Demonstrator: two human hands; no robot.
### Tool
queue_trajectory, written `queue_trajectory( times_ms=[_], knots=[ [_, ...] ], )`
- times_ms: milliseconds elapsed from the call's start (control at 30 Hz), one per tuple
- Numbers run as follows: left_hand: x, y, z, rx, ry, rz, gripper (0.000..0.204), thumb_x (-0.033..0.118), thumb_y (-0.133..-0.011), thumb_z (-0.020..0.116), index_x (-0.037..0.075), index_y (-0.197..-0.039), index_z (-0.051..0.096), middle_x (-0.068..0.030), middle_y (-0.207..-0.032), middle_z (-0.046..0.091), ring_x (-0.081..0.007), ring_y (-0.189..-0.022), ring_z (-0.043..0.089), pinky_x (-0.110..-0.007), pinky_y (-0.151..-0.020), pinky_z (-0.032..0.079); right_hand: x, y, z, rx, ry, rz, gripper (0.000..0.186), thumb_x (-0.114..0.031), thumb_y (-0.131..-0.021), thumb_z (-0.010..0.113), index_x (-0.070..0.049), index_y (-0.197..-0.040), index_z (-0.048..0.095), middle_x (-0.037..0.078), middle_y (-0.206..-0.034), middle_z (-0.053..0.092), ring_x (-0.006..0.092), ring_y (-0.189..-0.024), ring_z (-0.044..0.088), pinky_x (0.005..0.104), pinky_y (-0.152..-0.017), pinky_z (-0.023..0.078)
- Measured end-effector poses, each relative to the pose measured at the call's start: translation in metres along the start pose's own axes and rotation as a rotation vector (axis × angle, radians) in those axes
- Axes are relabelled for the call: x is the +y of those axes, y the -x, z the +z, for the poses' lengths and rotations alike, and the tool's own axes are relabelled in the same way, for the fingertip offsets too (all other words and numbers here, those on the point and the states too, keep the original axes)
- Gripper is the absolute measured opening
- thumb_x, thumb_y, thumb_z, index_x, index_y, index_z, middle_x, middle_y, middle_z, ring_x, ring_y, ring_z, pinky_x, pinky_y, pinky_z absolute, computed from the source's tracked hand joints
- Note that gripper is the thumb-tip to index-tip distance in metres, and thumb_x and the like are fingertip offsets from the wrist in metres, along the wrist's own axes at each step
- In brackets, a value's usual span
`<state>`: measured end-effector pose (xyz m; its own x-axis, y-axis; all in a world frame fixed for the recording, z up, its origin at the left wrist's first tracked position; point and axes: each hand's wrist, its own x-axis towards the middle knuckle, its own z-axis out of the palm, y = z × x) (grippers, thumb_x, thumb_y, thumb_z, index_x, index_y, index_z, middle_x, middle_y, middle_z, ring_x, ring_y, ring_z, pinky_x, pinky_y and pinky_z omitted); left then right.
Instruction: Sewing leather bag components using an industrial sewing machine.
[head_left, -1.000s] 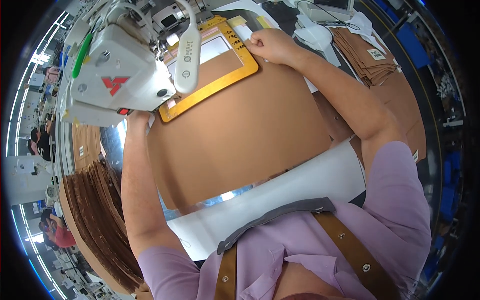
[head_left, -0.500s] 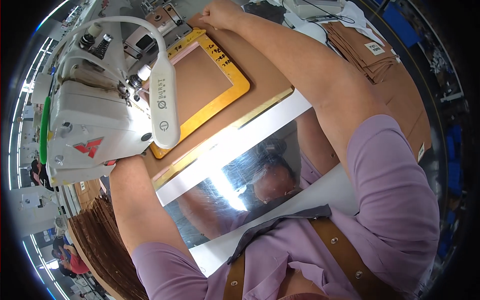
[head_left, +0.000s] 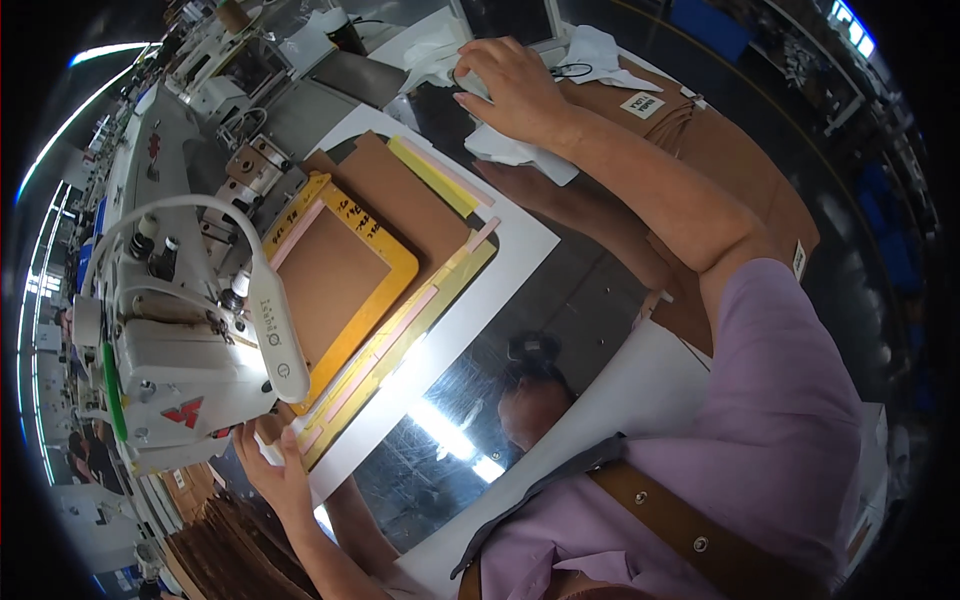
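My left hand (head_left: 277, 475) is at the near left corner of a gold-edged template (head_left: 350, 400), beside the white sewing machine head (head_left: 190, 375). Its thumb and fingers are apart, and the thumb touches the template's edge. At the far side my right hand (head_left: 515, 92) reaches over a pale device and crumpled white cloth, thumb and fingers spread; whether it touches the device is unclear. A yellow frame (head_left: 398, 265) with handwritten marks lies on a brown panel (head_left: 425, 205). Pink strips (head_left: 415, 305) show along the template, which rests on a white sheet (head_left: 525, 240).
A shiny metal table plate (head_left: 420, 500) lies before me. Brown panels (head_left: 740, 190) are stacked at the right, with another brown pile (head_left: 230, 555) at lower left. A curved white lamp (head_left: 280, 345) hangs beside the machine head.
My right hand has left the brown panel's far edge for the device area. My left hand has come out from behind the machine head. More template edge and pink strips show. The view has shifted.
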<state>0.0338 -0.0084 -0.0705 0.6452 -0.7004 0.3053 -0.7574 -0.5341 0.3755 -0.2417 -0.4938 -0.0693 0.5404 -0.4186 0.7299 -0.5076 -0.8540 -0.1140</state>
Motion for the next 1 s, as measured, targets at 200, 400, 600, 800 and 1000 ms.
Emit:
queue_trajectory(
  times_ms=[200, 400, 600, 800, 1000],
  knots=[
    [0.004, 0.055, 0.012, 0.007, -0.241, 0.058, 0.077, 0.057, -0.098, 0.054, 0.002, -0.150, 0.044, -0.0217, -0.161, 0.037, -0.0360, -0.151, 0.032, -0.056, -0.122, 0.017, 0.070, 0.012, -0.006, 0.073, 0.241, 0.233, 0.045, -0.031, -0.084, 0.079, -0.006, -0.115, 0.059, 0.017, -0.148, 0.051, 0.0357, -0.140, 0.043, 0.0512, -0.108, 0.041],
    [0.003, 0.054, 0.018, -0.072, -0.344, -0.068, 0.082, 0.065, -0.098, 0.045, 0.002, -0.151, 0.044, -0.0191, -0.161, 0.038, -0.0339, -0.153, 0.030, -0.057, -0.123, 0.006, 0.071, 0.006, 0.017, -0.143, 0.281, 0.345, 0.059, -0.048, -0.098, 0.058, 0.002, -0.130, 0.057, 0.021, -0.158, 0.039, 0.0359, -0.154, 0.023, 0.0552, -0.122, 0.022],
    [0.005, 0.053, 0.016, -0.060, -0.338, -0.086, 0.078, 0.061, -0.099, 0.046, 0.001, -0.149, 0.045, -0.0194, -0.159, 0.040, -0.0338, -0.152, 0.032, -0.056, -0.124, 0.008, 0.078, 0.014, 0.012, -0.130, 0.250, 0.393, 0.071, -0.047, -0.096, 0.060, 0.008, -0.139, 0.048, 0.023, -0.158, 0.040, 0.0383, -0.152, 0.028, 0.0606, -0.118, 0.027],
    [0.003, 0.051, 0.017, -0.022, -0.339, -0.056, 0.076, 0.058, -0.100, 0.047, 0.001, -0.150, 0.045, -0.0197, -0.159, 0.040, -0.0336, -0.151, 0.032, -0.056, -0.123, 0.009, 0.085, 0.023, 0.018, -0.138, 0.258, 0.478, 0.065, -0.044, -0.093, 0.065, 0.007, -0.132, 0.052, 0.027, -0.155, 0.042, 0.0405, -0.151, 0.030, 0.0560, -0.117, 0.031],
    [-0.001, 0.053, 0.018, 0.000, -0.363, -0.021, 0.069, 0.052, -0.102, 0.048, 0.004, -0.151, 0.045, -0.0186, -0.158, 0.042, -0.0341, -0.148, 0.036, -0.055, -0.122, 0.013, 0.085, 0.022, 0.022, -0.138, 0.239, 0.491, 0.068, -0.046, -0.093, 0.065, 0.008, -0.132, 0.051, 0.026, -0.156, 0.041, 0.0403, -0.150, 0.031, 0.0551, -0.116, 0.032]
  ],
)
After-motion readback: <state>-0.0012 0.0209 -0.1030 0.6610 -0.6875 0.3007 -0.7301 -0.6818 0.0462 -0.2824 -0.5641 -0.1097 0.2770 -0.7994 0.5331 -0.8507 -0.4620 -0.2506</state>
